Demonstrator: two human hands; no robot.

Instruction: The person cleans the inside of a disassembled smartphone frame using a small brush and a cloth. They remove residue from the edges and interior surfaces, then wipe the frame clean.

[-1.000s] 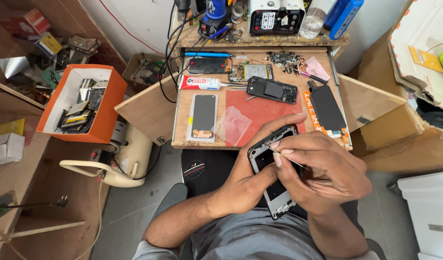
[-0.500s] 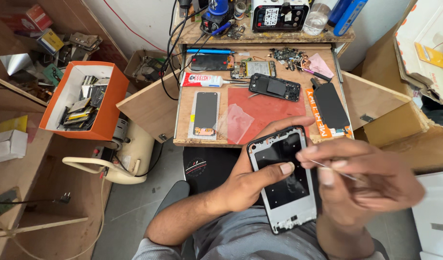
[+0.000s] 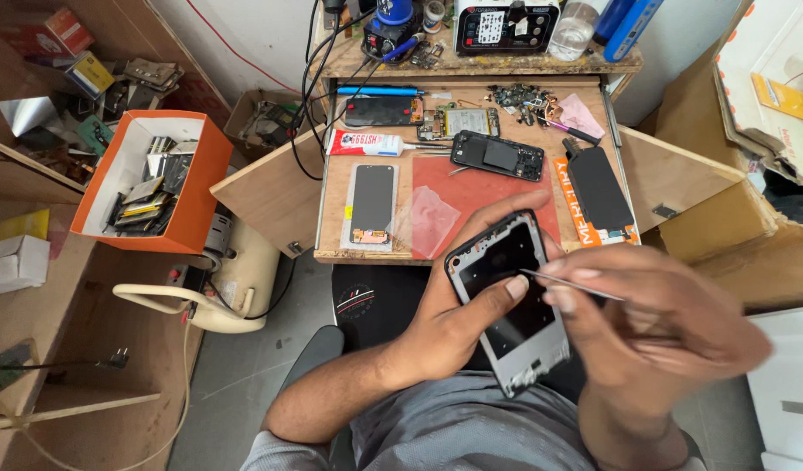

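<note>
While the phone frame (image 3: 511, 305) is held up over the lap, off the desk (image 3: 471, 187), a lot rides on the left hand (image 3: 458, 318), which is wrapped around its left edge with the thumb pressed onto the dark inner face. A thin metal tool, tweezers by the look of it (image 3: 569, 283), is pinched in the right hand (image 3: 659, 336), fingers closed on it, tip laid right on the frame's inside near that thumb. The right hand is blurred, so the exact contact spot can't be made out.

Biggest risk, probably: a slip of that tip. With nothing braced on the desk, the frame could be gouged or the thumb jabbed if too much force is put in. The frame could also be twisted or dropped onto the floor if the one-sided grip gets loosened.

Worth noting too: the opened phone back (image 3: 496, 156), the loose screen (image 3: 372, 202) and the small plastic bag (image 3: 434, 218) are parked close to the desk edge, so they could easily be knocked off by an elbow.
</note>
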